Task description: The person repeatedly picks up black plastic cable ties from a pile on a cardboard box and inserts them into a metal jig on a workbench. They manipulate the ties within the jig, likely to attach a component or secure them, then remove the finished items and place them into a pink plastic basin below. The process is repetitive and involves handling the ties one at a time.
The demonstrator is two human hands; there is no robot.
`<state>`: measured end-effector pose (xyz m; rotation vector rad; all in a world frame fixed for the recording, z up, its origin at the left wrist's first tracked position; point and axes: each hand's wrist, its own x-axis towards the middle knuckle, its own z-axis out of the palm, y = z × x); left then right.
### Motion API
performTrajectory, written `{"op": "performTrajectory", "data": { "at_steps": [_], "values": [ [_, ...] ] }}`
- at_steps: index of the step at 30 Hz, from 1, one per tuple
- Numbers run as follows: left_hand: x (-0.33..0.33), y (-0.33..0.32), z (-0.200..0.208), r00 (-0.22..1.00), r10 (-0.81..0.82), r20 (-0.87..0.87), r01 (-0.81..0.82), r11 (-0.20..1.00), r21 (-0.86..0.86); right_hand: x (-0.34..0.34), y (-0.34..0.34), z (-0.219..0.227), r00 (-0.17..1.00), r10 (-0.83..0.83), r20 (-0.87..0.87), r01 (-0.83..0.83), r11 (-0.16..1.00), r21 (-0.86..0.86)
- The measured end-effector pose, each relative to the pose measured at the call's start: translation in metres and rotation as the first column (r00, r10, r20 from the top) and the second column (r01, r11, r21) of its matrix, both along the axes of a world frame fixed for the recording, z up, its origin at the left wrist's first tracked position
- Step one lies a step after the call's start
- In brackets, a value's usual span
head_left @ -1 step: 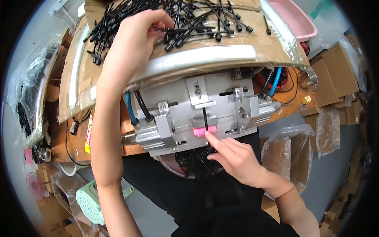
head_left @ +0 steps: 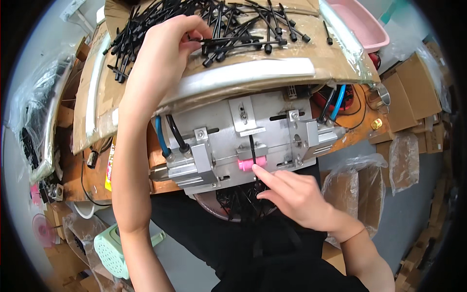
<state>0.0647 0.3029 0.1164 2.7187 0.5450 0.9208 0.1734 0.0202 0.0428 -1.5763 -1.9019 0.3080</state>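
My left hand (head_left: 170, 46) is at the near side of a pile of thin black sticks with knobbed ends (head_left: 267, 47). Its thumb and fingers are closed on one of these black sticks, partly hidden by the hand. Below, a single black stick (head_left: 253, 148) lies lengthwise across a pink block (head_left: 247, 164) on the metal fixture (head_left: 277, 141). My right hand (head_left: 299, 199) touches that stick with a stretched index fingertip at the block. Its thumb is held apart and the other fingers are curled.
Metal cylinders flank the fixture, the left one (head_left: 187, 170) with blue and black hoses. Under the fixture's front edge, a round bowl (head_left: 206, 202) holds more black sticks. Cardboard (head_left: 335, 63) supports the pile. A pink tub (head_left: 365, 29) stands far right; a mint-green stool (head_left: 109, 250) is lower left.
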Motion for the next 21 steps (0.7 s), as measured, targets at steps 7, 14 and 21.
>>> {"op": "performTrajectory", "data": {
  "at_steps": [7,14,21],
  "values": [
    [-0.026,-0.041,0.018,0.955,0.163,0.249,-0.208,0.964,0.168,0.095,0.115,0.08,0.833,-0.347,0.431,0.019,0.797,0.604],
    [-0.068,-0.151,-0.036,0.967,0.213,0.142,-0.231,0.964,0.129,0.117,0.135,0.113,0.886,-0.151,0.437,0.127,0.988,0.086],
    [-0.043,-0.228,-0.101,0.954,0.23,-0.191,-0.226,0.973,0.043,0.125,0.113,0.128,0.888,-0.244,-0.389,0.33,0.929,0.171]
  ]
}}
